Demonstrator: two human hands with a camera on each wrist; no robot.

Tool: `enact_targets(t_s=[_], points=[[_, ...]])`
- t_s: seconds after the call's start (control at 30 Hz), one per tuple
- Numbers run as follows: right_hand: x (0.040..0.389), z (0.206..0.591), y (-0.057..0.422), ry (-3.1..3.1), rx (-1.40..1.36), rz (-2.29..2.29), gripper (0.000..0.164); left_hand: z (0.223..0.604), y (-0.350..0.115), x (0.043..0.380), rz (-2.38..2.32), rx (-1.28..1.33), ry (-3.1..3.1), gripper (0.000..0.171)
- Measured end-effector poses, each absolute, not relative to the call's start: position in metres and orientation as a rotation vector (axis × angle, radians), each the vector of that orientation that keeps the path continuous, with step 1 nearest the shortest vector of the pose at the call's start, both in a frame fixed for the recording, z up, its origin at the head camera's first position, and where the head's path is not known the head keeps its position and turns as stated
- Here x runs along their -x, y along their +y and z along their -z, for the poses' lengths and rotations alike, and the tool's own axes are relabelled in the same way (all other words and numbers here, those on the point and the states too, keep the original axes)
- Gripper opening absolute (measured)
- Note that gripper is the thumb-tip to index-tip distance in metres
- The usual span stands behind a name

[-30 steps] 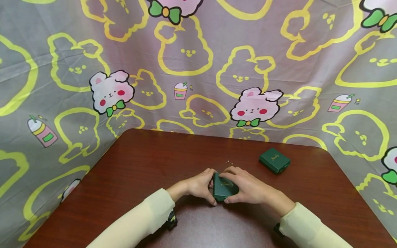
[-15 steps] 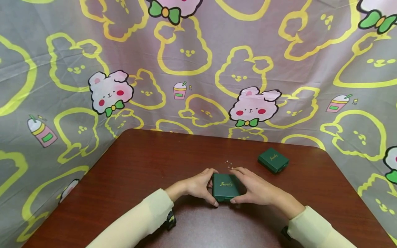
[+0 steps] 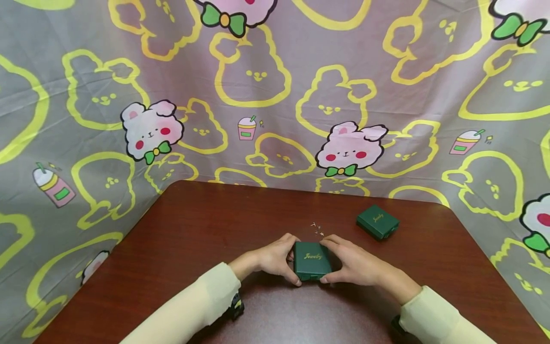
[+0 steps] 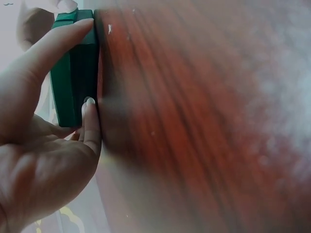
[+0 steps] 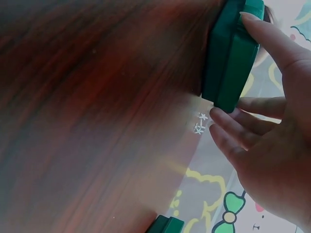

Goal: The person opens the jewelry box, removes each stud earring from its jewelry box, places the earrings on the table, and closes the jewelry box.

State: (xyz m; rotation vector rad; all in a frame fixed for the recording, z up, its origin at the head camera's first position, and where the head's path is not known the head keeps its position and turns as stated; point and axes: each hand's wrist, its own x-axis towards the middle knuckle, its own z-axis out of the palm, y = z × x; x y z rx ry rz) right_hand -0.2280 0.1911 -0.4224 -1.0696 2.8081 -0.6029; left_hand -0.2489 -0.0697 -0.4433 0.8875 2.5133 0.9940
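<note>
A closed dark green jewelry box (image 3: 311, 270), with gold lettering on its lid, lies on the brown table between both hands. My left hand (image 3: 275, 260) grips its left side; in the left wrist view the thumb lies along the front of the box (image 4: 73, 82) and the fingers reach round the back. My right hand (image 3: 352, 260) holds the opposite side. From the right wrist, its thumb presses the front corner of the box (image 5: 233, 58) while its fingertips sit at the rear corner. Several tiny silvery pieces (image 3: 318, 230) lie just behind the box.
A second green jewelry box (image 3: 378, 222), also closed, stands farther back on the right of the table (image 3: 223, 220). A cartoon-printed cloth (image 3: 275, 114) hangs round the table's back and sides.
My right hand has slid rightward off the lid to the box's right side, uncovering the lettering. The box now sits level. My left hand has stayed at its left side.
</note>
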Motion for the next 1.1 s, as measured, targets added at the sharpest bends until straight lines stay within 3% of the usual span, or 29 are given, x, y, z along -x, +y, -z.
enact_targets(t_s=[1.1], points=[[0.2246, 0.4245, 0.1836, 2.799, 1.004, 0.628, 0.09, 0.4395, -0.0703, 0.2431, -0.897, -0.874, 2.553, 0.081]])
